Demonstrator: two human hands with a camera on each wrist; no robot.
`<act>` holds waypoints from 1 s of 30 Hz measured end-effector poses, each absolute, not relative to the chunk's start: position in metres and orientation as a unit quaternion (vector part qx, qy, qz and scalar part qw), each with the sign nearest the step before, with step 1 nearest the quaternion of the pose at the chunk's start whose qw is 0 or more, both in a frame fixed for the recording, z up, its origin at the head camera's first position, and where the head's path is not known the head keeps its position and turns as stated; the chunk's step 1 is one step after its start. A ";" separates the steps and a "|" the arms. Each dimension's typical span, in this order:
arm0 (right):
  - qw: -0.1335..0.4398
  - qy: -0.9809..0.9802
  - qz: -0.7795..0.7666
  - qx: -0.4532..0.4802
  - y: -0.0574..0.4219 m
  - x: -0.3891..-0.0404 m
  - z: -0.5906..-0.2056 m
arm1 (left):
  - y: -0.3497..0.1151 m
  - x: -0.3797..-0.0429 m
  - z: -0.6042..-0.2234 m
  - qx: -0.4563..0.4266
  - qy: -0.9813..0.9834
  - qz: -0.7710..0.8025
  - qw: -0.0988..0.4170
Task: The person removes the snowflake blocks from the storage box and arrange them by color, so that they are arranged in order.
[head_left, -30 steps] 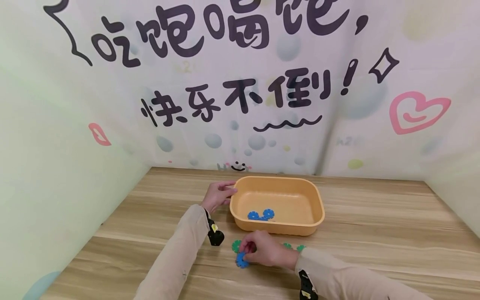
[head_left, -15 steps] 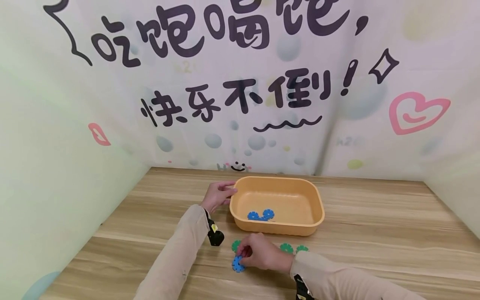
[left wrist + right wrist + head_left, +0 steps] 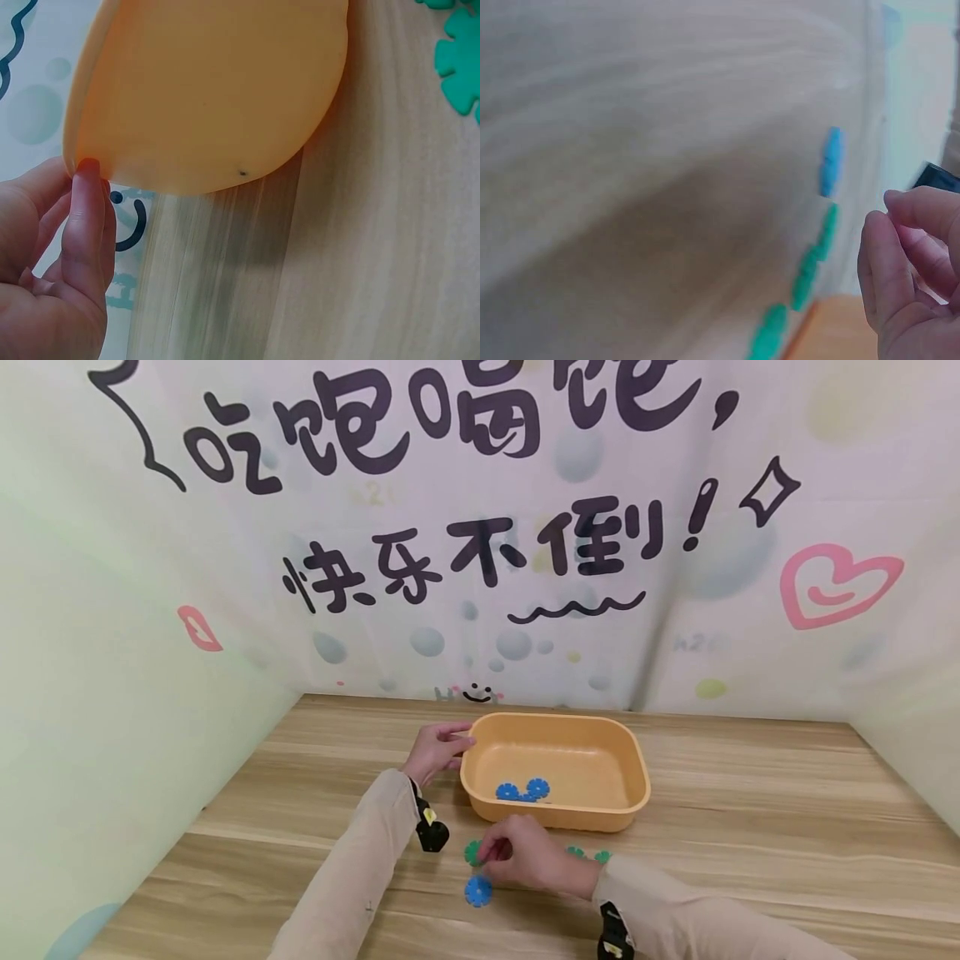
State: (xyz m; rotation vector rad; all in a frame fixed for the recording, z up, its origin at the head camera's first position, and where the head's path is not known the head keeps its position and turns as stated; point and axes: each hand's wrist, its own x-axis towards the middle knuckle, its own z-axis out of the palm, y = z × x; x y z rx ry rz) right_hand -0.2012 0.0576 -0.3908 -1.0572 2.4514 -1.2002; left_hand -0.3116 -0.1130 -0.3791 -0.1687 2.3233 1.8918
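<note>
My left hand (image 3: 433, 752) pinches the left rim of an orange plastic bin (image 3: 555, 817), its fingers on both sides of the rim in the left wrist view. Several blue notched discs (image 3: 537, 788) lie inside the bin. In front of it, my right hand (image 3: 528, 856) hovers low over the table with thumb and fingertips close together and nothing between them. Just beyond those fingertips, a blue notched disc (image 3: 478, 891) lies flat on the wood. A green notched disc (image 3: 472, 852) lies behind the blue one, partly hidden by the hand.
Two more green discs (image 3: 574, 852) lie partly hidden behind my right wrist and sleeve. The wooden table (image 3: 750, 810) meets a printed cloth backdrop (image 3: 480, 643) behind the bin. A black wrist device (image 3: 431, 828) sits on my left forearm.
The blue disc that my right hand pinched now lies on the table, let go. The right hand has lifted slightly up and away from it. My left hand and the bin have not moved.
</note>
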 end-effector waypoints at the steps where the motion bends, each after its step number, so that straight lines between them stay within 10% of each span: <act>1: 0.105 0.831 -0.411 -0.359 0.060 -0.201 -0.387 | -0.113 -0.312 -0.379 -0.055 0.772 0.629 0.070; 15: -0.018 0.837 -0.413 -0.359 0.104 -0.246 -0.339 | -0.113 -0.312 -0.380 -0.053 0.778 0.622 0.067; 30: 0.151 0.858 -0.415 -0.264 0.126 -0.297 -0.368 | -0.114 -0.315 -0.383 -0.064 0.777 0.622 0.068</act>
